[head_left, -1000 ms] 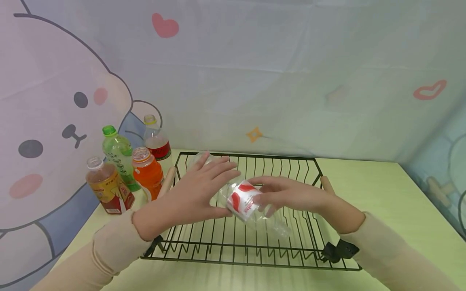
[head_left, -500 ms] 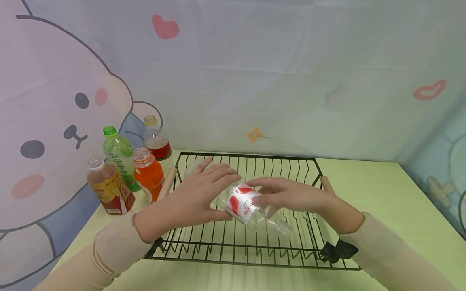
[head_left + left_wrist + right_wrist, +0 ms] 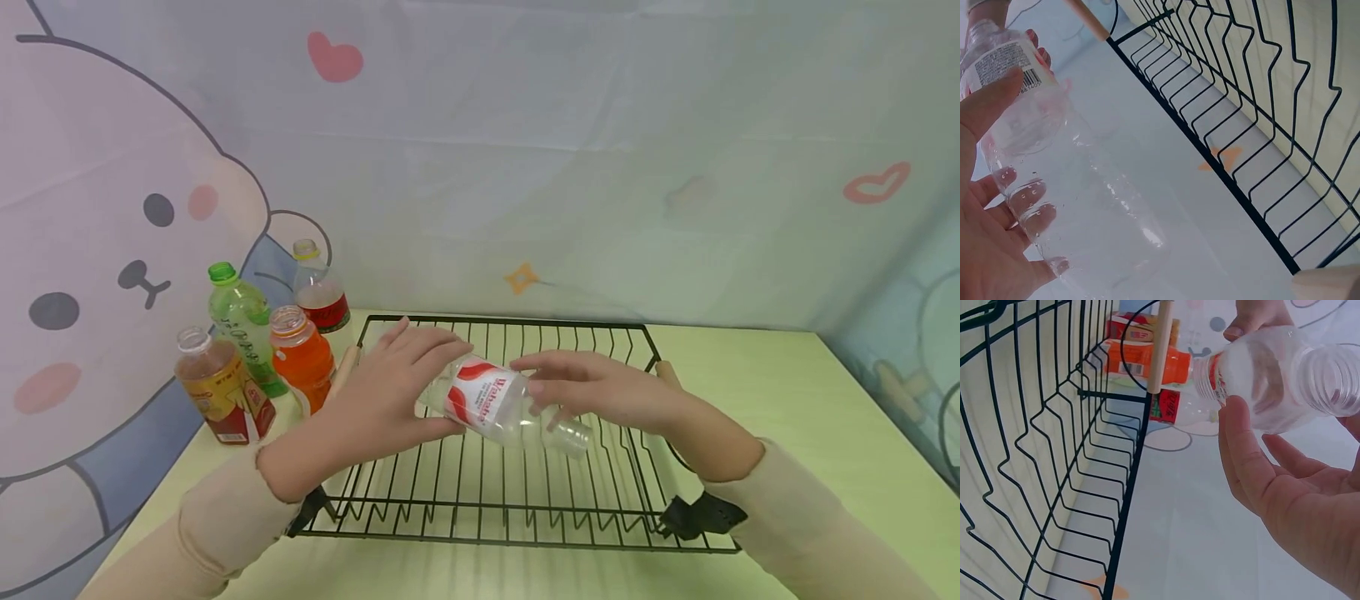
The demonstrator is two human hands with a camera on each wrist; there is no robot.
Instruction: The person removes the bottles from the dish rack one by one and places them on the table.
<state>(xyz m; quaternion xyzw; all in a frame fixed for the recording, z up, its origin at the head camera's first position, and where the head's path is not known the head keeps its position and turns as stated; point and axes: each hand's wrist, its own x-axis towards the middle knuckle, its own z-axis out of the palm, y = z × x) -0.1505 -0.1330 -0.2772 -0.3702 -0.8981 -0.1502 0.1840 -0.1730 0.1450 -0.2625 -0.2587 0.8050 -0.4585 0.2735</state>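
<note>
A clear plastic bottle (image 3: 483, 398) with a red and white label lies slantwise in the air over the black wire rack (image 3: 480, 504), its uncapped neck toward the lower right. My left hand (image 3: 378, 396) grips its body from the left; in the left wrist view the thumb lies across the label and several fingertips show through the plastic. My right hand (image 3: 607, 392) curves loosely round the shoulder and neck, with fingertips at the label's edge. The right wrist view shows the open neck (image 3: 1335, 378) close to the right palm. The base is hidden behind my left hand in the head view.
Several uncapped bottles stand left of the rack: a yellow and red one (image 3: 217, 383), a green one (image 3: 243, 321), an orange one (image 3: 302, 354) and a clear one with a red label (image 3: 322, 292). Wooden handles (image 3: 670, 375) flank the rack. Behind the table hangs a printed cloth (image 3: 562, 167).
The bottle has risen slightly, shifted left and turned, so its neck sits higher and more label text shows. My left hand moved a little left with it; my right fingers stay near the shoulder.
</note>
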